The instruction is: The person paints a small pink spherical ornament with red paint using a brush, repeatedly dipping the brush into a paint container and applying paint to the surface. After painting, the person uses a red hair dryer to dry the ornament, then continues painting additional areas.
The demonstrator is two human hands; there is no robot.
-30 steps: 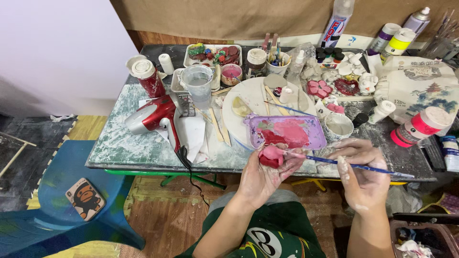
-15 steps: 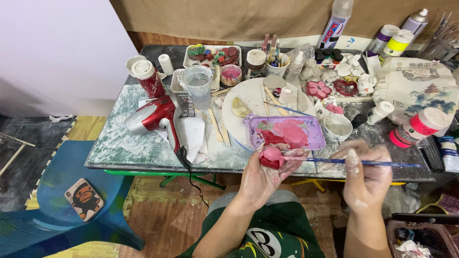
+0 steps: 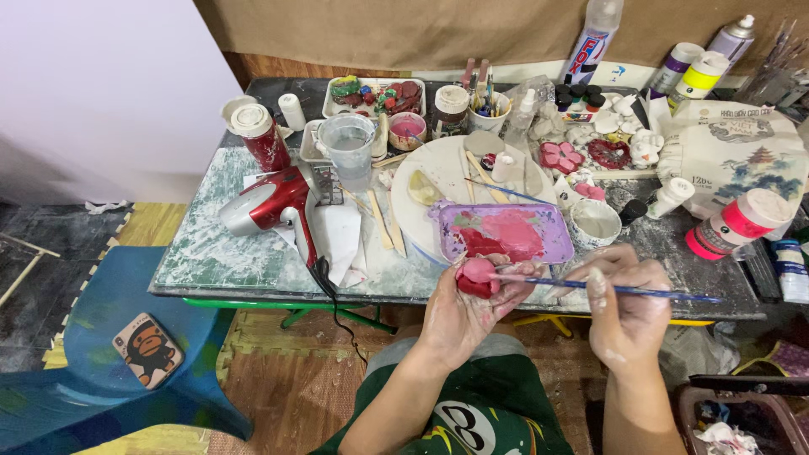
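Observation:
My left hand (image 3: 465, 305) grips a small red and pink clay piece (image 3: 477, 275) just off the table's near edge. In my right hand (image 3: 625, 305) is a thin blue-handled paintbrush (image 3: 607, 289), held level, its tip touching the pink top of the piece. Right behind both hands lies a purple tray (image 3: 506, 232) smeared with pink and red paint, resting partly on a round white plate (image 3: 438, 190).
A red hair dryer (image 3: 268, 205) lies at the table's left, its cord hanging over the edge. A clear cup (image 3: 346, 144), paint jars, bottles (image 3: 728, 223), brushes in a cup (image 3: 487, 109) and painted clay figures (image 3: 581, 156) crowd the table. A blue chair (image 3: 126, 337) stands at lower left.
The brush tip has moved left onto the clay piece, and the piece now shows more pink on top. Both hands stay in about the same spot.

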